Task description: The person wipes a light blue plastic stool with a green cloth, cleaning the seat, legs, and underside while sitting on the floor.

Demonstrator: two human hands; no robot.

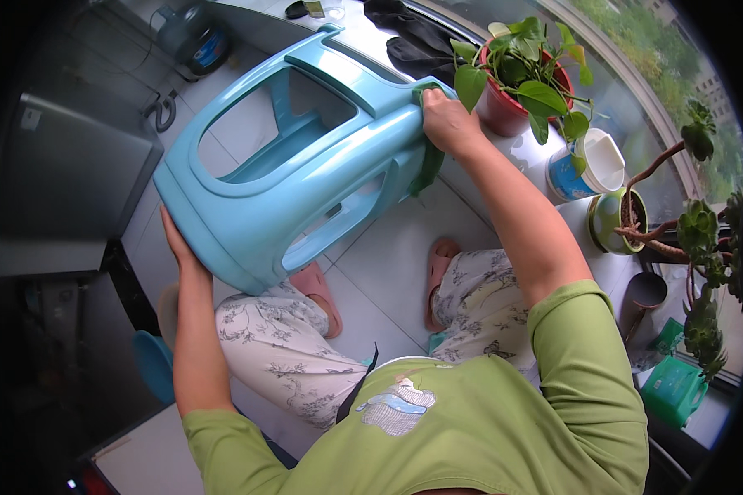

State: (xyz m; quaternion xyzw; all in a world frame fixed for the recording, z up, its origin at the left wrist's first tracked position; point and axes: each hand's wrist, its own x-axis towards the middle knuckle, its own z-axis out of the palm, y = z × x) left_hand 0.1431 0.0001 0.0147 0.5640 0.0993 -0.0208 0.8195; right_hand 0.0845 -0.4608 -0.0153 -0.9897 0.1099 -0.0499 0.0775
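Observation:
A light-blue plastic stool (235,216) lies tilted on its side in the air before my legs, its openings showing the floor tiles through them. My left hand (184,242) supports it from the lower left, palm against the seat end; most of its fingers are hidden behind the plastic. My right hand (449,120) grips a dark green cloth (429,168) at the stool's far right end, by a leg. Part of the cloth hangs down behind the leg.
On the windowsill to the right stand a red pot (508,111) with a leafy plant, a white-and-blue tub (585,166) and a green succulent pot (619,219). A dark cloth (418,46) lies near the red pot. A water-cooler bottle (192,40) stands at the upper left.

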